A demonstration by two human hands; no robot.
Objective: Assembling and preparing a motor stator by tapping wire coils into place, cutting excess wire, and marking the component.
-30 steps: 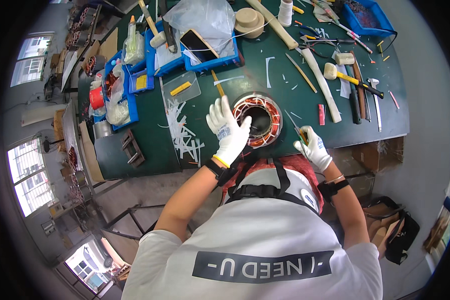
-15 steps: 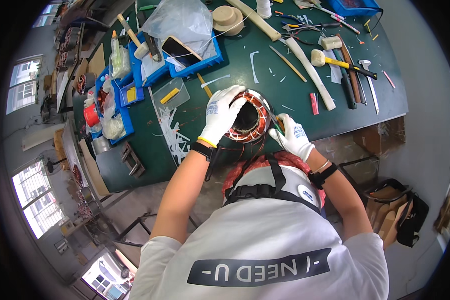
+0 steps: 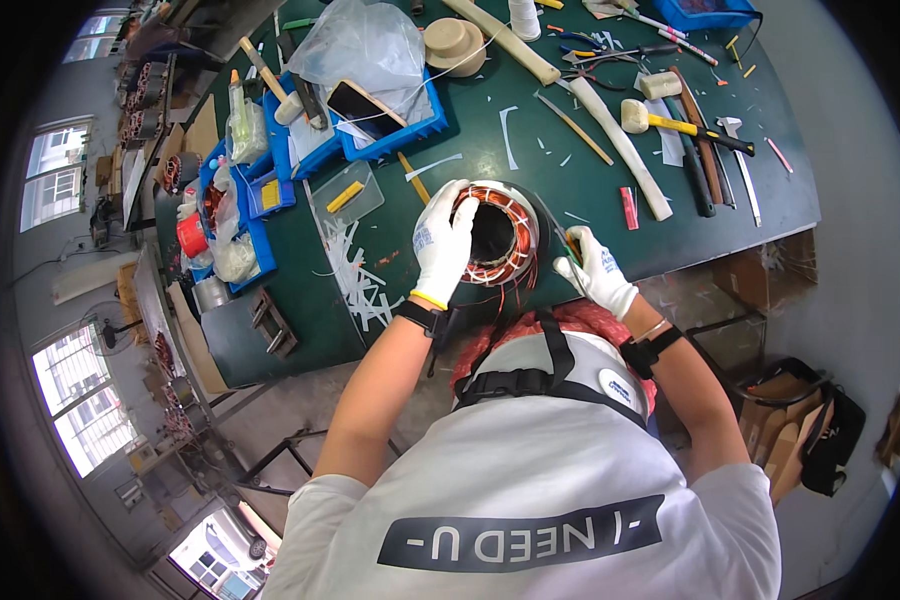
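Note:
A motor stator point(image 3: 522, 232) stands at the table's near edge, its copper coil ring laced with white cord around a dark hollow bore. My left hand point(image 3: 442, 245), in a white glove, wraps the stator's left side, its thumb over the ring toward the bore. To the right, my gloved right hand point(image 3: 600, 272) is closed on a slim tool point(image 3: 572, 246) with a green and orange handle; its thin metal part points up along the stator's right side. The tool's exact kind is hidden by the fingers. Reddish lead wires point(image 3: 510, 297) hang from the stator's near side.
Left of the stator lie white insulation strips point(image 3: 362, 285) and a clear tray point(image 3: 355, 190). Blue bins point(image 3: 395, 143) hold a phone and plastic bags. At the right are a yellow-handled mallet point(image 3: 685, 127), a pale rod point(image 3: 625, 150), a caliper point(image 3: 742, 170) and pliers point(image 3: 595, 65).
My right hand has drawn slightly right, away from the stator. My left hand has shifted a little on the rim, and the stator appears slightly turned or tilted. The camera view has moved slightly.

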